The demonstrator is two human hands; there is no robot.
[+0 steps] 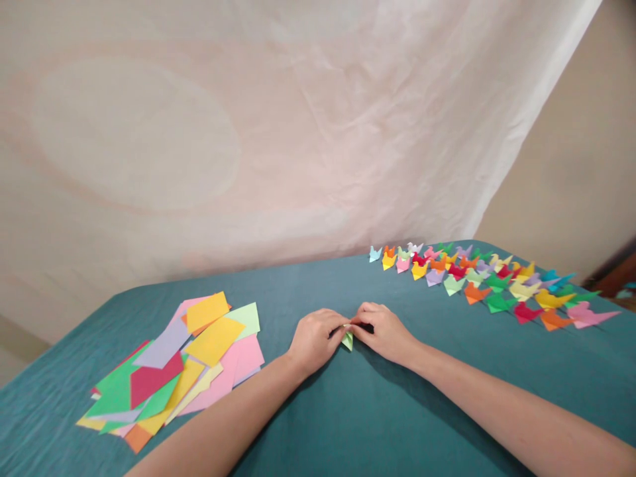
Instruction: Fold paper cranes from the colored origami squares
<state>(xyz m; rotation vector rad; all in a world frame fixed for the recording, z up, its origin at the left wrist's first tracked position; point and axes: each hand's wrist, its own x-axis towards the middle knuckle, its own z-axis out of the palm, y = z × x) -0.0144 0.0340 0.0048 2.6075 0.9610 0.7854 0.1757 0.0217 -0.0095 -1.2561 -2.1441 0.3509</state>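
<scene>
A small piece of folded light green paper (348, 341) is pinched between my two hands at the middle of the table. My left hand (318, 338) grips it from the left with thumb and fingertips. From the right, my right hand (382, 331) has its thumb and index finger closed at the paper's upper edge. The fingertips of both hands meet there and cover much of the paper. Only a pointed lower part shows below them.
A loose pile of coloured paper sheets (156, 377) lies on the left of the teal-covered table (318, 424). Rows of small folded paper birds (477, 291) in many colours stand at the back right. Behind the table hangs a pale cloth (298, 132).
</scene>
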